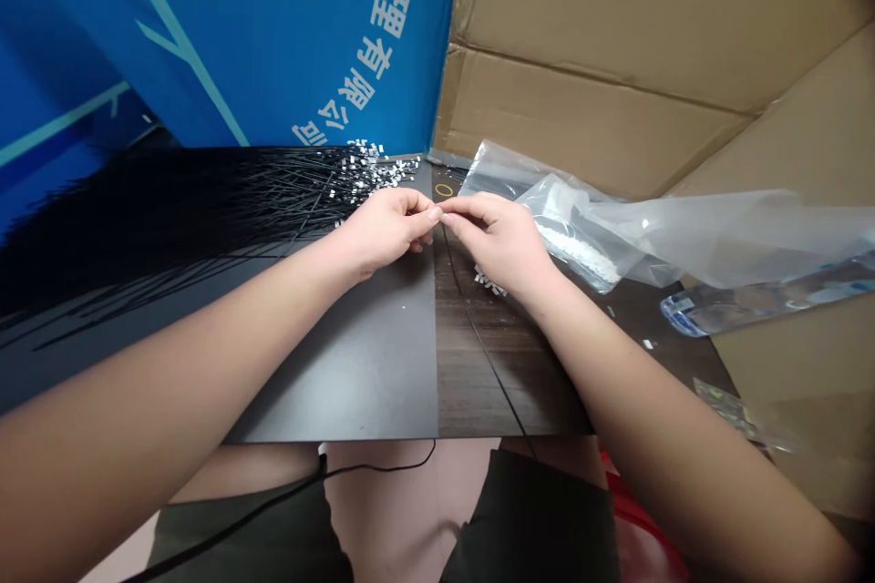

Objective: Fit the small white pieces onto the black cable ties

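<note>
My left hand (397,226) and my right hand (498,237) meet fingertip to fingertip above the seam of the table. Both hold a thin black cord (487,348) between thumb and forefinger; from there it runs down over the table's front edge. Whatever small piece sits at its tip is hidden by the fingers. Beneath my right hand lies a small pile of white pieces (489,281). Behind and left of my left hand spreads a big bundle of black cords (225,191) with white pieces (365,168) at their ends.
Clear plastic bags (581,237), one with white pieces inside, lie at the right. Behind stand a blue printed panel (273,27) and a cardboard wall (615,9). A small clear packet (731,410) is at the far right. Another black cable (273,496) hangs below the table edge.
</note>
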Motion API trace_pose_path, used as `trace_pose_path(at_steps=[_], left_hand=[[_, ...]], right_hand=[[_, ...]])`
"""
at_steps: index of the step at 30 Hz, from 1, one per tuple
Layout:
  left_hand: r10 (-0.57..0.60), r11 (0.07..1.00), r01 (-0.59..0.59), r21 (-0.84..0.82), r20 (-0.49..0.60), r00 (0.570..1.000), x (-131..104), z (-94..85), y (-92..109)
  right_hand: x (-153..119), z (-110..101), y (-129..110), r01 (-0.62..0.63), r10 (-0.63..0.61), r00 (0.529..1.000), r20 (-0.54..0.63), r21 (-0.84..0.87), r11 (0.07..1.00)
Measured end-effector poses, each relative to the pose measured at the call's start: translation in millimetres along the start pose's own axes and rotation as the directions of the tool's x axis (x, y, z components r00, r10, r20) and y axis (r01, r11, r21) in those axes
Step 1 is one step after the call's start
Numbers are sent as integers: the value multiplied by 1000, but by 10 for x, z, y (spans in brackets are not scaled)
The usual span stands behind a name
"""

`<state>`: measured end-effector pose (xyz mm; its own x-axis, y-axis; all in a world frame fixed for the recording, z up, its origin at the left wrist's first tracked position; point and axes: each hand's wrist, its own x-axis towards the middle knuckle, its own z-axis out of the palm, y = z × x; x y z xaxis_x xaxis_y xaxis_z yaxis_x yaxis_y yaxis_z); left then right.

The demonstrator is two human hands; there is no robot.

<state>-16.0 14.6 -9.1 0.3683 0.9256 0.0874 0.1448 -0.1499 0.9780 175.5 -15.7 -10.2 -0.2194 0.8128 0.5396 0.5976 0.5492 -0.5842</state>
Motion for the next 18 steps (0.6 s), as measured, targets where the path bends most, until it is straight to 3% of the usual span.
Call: trace_pose_path(at_steps=[7, 14, 18], left_hand=[[-56, 957, 65, -284, 40, 998, -27, 64, -4], [-32, 983, 31, -180, -6, 999, -31, 67, 20], [-69, 959, 69, -274, 12, 998, -48, 92, 35]], right_hand=[[4, 14, 47, 14, -12, 998, -59, 27, 1000], [2, -6, 47, 42, -44, 998, -50, -31, 999], [7, -11, 36, 53, -57, 997, -48, -74, 996]])
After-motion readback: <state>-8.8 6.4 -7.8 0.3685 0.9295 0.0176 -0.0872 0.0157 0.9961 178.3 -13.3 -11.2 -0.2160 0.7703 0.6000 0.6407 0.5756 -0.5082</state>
